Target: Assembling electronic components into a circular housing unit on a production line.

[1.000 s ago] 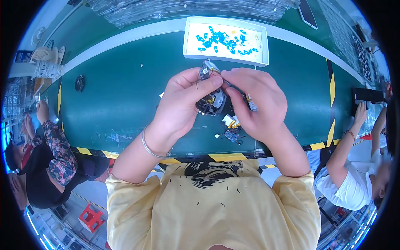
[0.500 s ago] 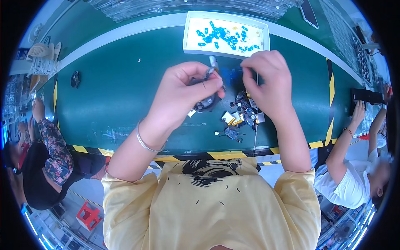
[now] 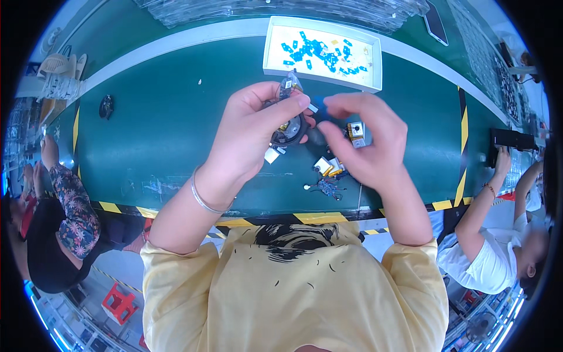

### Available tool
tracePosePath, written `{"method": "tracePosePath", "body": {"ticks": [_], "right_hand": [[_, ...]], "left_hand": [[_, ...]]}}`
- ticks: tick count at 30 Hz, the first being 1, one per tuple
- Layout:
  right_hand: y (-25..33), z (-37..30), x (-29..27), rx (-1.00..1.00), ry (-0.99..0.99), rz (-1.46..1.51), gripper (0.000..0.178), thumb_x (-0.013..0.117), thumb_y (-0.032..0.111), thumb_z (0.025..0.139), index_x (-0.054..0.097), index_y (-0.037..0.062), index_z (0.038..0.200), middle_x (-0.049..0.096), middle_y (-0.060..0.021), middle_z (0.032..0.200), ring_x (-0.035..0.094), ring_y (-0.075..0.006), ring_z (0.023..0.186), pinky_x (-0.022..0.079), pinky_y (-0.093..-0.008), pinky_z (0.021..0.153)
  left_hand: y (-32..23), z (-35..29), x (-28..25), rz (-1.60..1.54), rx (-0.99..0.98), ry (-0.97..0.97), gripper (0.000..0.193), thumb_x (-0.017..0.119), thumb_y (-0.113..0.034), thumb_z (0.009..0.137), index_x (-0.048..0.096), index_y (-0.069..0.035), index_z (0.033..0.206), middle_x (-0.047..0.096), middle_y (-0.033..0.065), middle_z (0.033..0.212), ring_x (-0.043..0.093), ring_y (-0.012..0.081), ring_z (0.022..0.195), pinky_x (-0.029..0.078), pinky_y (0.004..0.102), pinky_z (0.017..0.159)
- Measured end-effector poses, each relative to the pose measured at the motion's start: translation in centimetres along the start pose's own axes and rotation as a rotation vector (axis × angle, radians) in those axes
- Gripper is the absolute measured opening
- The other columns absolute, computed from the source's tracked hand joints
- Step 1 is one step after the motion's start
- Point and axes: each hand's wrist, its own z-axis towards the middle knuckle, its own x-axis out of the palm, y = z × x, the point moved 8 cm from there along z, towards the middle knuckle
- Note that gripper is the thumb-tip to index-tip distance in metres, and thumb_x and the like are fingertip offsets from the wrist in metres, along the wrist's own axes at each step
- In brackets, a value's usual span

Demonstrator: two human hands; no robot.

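My left hand [image 3: 252, 120] is closed around a round black housing [image 3: 287, 138] with small electronic parts and wires showing inside it. A small dark part with a pale label [image 3: 285, 85] sticks up above the thumb. To its right, my right hand [image 3: 375, 138] hovers with thumb and forefinger apart, nothing visible between them. A blurred blue patch [image 3: 320, 104] lies by the forefinger tip; I cannot make out what it is. Below and partly behind the right hand lie silver battery packs [image 3: 323, 166] and a small circuit board with wires [image 3: 328, 188].
A white box [image 3: 271, 53] with several small blue pieces stands behind my hands. A black coiled item [image 3: 106, 107] lies on the green table [image 3: 152, 135] at left. Clear plastic trays [image 3: 281, 13] and a phone-like slab [image 3: 435, 23] are at the back. People work on both sides.
My right hand has lowered slightly and moved left toward the round housing, its thumb and forefinger spreading. My left hand has turned the housing, showing more of its inside.
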Motion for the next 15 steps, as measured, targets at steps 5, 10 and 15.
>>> {"method": "tracePosePath", "body": {"ticks": [5,10,15], "right_hand": [[0.6,-0.1,-0.2,-0.057,-0.052,0.074,0.014,0.072,-0.004,0.071,0.066,0.003,0.081,0.067,-0.0082,0.078,0.065,-0.0201,0.068,0.052,-0.0287,0.06],[0.5,0.0,-0.2,-0.011,-0.045,0.11,0.014,0.072,-0.004,0.071,0.066,0.0024,0.082,0.067,-0.0076,0.078,0.065,-0.0178,0.065,0.053,-0.027,0.059],[-2.4,-0.3,-1.0,0.243,-0.098,0.157,0.014,0.071,-0.003,0.069,0.066,0.0025,0.081,0.065,-0.0065,0.076,0.063,-0.0143,0.066,0.052,-0.0259,0.061]], "left_hand": [[0.3,-0.5,1.0,-0.032,-0.017,0.083,0.011,0.065,-0.01,0.088,0.065,0.001,0.092,0.067,0.0072,0.082,0.064,0.0126,0.071,0.053,0.0248,0.062],[1.0,-0.7,1.0,-0.076,-0.112,0.066,0.013,0.063,-0.011,0.089,0.065,0.001,0.095,0.068,0.0092,0.087,0.065,0.0133,0.071,0.052,0.0262,0.061],[0.4,-1.1,1.8,-0.026,-0.1,0.14,0.025,0.056,-0.002,0.089,0.059,0.002,0.113,0.063,0.0107,0.107,0.067,0.0179,0.08,0.059,0.0308,0.067]]}}
